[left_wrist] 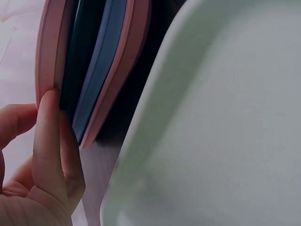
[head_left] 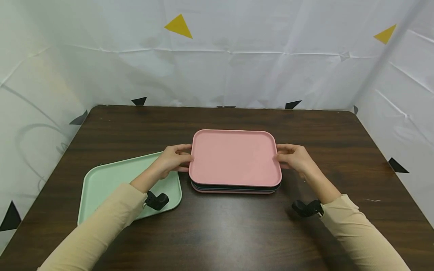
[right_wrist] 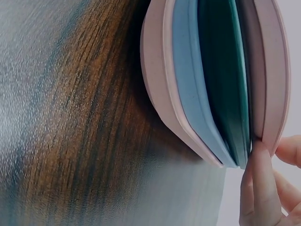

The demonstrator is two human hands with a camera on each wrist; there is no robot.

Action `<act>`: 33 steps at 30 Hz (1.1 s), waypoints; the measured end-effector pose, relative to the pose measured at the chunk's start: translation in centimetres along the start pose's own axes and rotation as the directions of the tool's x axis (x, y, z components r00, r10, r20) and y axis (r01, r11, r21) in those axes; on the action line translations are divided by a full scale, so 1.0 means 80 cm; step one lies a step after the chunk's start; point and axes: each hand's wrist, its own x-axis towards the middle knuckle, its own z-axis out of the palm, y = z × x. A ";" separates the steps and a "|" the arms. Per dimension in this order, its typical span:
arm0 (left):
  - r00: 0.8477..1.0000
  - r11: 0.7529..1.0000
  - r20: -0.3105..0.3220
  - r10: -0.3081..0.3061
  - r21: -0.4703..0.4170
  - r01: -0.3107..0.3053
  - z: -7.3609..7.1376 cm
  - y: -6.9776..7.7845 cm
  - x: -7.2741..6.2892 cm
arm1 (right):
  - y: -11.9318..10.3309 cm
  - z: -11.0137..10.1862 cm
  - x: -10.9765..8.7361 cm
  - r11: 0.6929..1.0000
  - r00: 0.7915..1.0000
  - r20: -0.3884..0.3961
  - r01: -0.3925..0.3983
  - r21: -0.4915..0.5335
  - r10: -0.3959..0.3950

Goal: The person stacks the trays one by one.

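Note:
A pink tray (head_left: 235,158) lies on top of a short stack in the middle of the table. My left hand (head_left: 173,160) pinches its left short edge between thumb and fingers. At the opposite short edge, my right hand (head_left: 294,159) pinches the same tray. Beneath it, the right wrist view shows a dark green tray (right_wrist: 218,70), a blue tray (right_wrist: 185,61) and another pink tray (right_wrist: 157,70) at the bottom. A narrow dark gap shows between the top tray and the green one in that view.
A light green tray (head_left: 115,180) lies at an angle on the left of the table, partly under my left forearm. The dark wooden table (head_left: 230,229) is bordered by white sheeting (head_left: 223,75) at the back and sides.

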 end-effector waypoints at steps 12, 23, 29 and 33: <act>1.000 1.000 0.014 -0.010 0.006 0.010 0.001 0.001 -0.001 | 0.003 0.000 0.000 0.998 1.000 -0.006 0.012 -0.069 -0.012; 0.999 1.000 0.042 -0.011 0.019 0.011 0.000 0.003 -0.002 | 0.007 -0.002 0.000 0.999 0.999 0.026 0.021 -0.047 -0.020; 0.999 0.999 0.037 0.000 0.034 -0.001 -0.001 0.004 -0.003 | 0.006 -0.006 0.002 0.999 0.995 0.094 -0.013 -0.037 0.016; 0.999 0.999 0.037 0.005 0.043 -0.007 -0.001 0.004 -0.004 | 0.004 -0.008 0.002 0.998 0.994 0.111 -0.017 -0.062 0.023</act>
